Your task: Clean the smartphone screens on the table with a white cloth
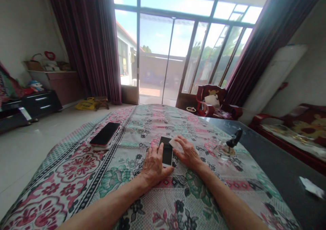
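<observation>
A white-edged phone point(167, 151) with a dark screen lies flat on a floral patterned cloth point(76, 175) that covers the table. My left hand point(152, 165) rests beside it, fingers along its left edge and thumb below its near end, steadying it. My right hand point(187, 152) lies just right of the phone, fingers pressed on a small white wipe or paper point(175, 143) at the phone's top right corner.
A second phone in a red case point(105, 134) lies to the left on the cloth. A clear glass spray bottle with a black top point(228, 146) stands to the right. A dark bare tabletop point(280, 165) with a white scrap point(312, 187) extends right.
</observation>
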A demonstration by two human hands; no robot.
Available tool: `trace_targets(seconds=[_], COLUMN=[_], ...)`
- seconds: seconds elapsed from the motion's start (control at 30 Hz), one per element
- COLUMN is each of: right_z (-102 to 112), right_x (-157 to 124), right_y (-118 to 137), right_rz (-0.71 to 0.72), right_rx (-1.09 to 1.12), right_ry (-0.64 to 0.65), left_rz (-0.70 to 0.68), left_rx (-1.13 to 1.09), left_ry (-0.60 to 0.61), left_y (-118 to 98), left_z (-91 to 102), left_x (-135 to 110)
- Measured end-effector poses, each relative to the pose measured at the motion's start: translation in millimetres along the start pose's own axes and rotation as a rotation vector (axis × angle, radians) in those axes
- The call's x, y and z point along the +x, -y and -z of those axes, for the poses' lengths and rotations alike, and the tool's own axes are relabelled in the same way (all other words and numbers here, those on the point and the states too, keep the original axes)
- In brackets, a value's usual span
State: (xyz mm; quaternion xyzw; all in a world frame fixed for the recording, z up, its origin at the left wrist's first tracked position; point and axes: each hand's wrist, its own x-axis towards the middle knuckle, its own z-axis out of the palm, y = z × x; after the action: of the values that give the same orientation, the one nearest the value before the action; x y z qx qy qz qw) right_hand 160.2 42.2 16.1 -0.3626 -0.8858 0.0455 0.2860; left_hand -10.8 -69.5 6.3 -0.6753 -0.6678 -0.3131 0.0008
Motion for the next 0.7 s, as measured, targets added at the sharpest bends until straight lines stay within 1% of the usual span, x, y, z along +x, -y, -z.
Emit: trace_targets(seconds=[0.07, 0.13, 0.23, 0.37, 0.5, 0.63, 0.7], right_z=[1, 1, 1, 3, 3, 6, 6], right_x=[-1, -1, 1, 4, 6, 16, 24], right_y=[3, 3, 2, 0, 0, -6, -11], right_rz=[0.008, -0.019, -0.046, -0.027, -0.058, -0.020, -0.041], right_rx=[-0.014, -0.028, -0.028, 0.031, 0.032, 0.042, 0.072], right_ry=[0.039, 0.069, 0.082, 0.082, 0.054, 0.080, 0.024], left_rz=[0.000, 0.002, 0.000, -0.014, -0.016, -0.027, -0.041], left_rx=[-0.004, -0.008, -0.021, -0.042, -0.055, -0.076, -0.094], left_ry=[0.013, 0.014, 0.009, 0.012, 0.004, -0.026, -0.041], left_y=[-2, -2, 0, 3, 3, 3, 4], left_z=[1.3, 1.8, 1.1, 0.0, -0.3, -2.2, -4.1], left_x=[-1, -1, -1, 0, 0, 1, 1])
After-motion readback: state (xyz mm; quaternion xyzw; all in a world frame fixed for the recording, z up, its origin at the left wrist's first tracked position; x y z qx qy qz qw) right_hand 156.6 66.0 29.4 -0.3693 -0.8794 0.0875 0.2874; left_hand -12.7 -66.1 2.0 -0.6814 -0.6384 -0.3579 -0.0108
